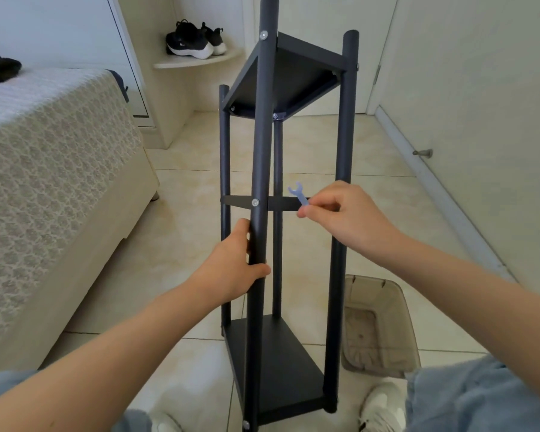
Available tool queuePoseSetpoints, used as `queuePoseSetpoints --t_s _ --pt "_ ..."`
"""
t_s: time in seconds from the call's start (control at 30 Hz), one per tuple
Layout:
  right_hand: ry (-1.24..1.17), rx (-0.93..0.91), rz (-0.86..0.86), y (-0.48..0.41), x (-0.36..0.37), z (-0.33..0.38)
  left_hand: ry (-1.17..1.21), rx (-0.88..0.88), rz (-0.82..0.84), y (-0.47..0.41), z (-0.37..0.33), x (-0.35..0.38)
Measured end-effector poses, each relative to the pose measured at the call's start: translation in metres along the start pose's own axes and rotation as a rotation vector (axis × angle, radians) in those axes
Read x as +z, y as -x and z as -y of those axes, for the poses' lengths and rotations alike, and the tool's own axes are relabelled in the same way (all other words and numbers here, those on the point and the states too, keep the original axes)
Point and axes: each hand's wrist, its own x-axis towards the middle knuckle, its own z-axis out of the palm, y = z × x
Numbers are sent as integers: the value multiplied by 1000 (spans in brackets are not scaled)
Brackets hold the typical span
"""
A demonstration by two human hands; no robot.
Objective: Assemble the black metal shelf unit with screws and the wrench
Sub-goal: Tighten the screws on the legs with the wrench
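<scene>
Cream floor tiles (184, 157) lie under the tall black metal shelf unit (281, 363). My left grip (231, 269) curls round its front pole (264, 135). My right grip (346, 219) pinches a small blue wrench (298, 194) beside it.

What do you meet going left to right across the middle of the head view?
bed → left hand, gripping a shelf pole → wrench → right hand, pinching the wrench → doorstop

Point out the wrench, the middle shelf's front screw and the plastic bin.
wrench (299, 196): head view, on its pale blue shaft.
screw (255, 202): head view, on its silver head.
plastic bin (398, 313): head view, on its translucent side wall.
</scene>
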Motion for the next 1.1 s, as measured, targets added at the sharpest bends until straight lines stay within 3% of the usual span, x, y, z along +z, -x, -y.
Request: queuePoseSetpoints --t_s 0.2,0.4,1.1 --pt "132 35 123 21 14 -17 -27 -13 -8 1 -3 2" --pt "30 114 130 20 36 -20 -57 -20 -18 1 -6 3" --pt "-278 160 -85 -14 78 -7 13 -44 -41 -6 0 -4"
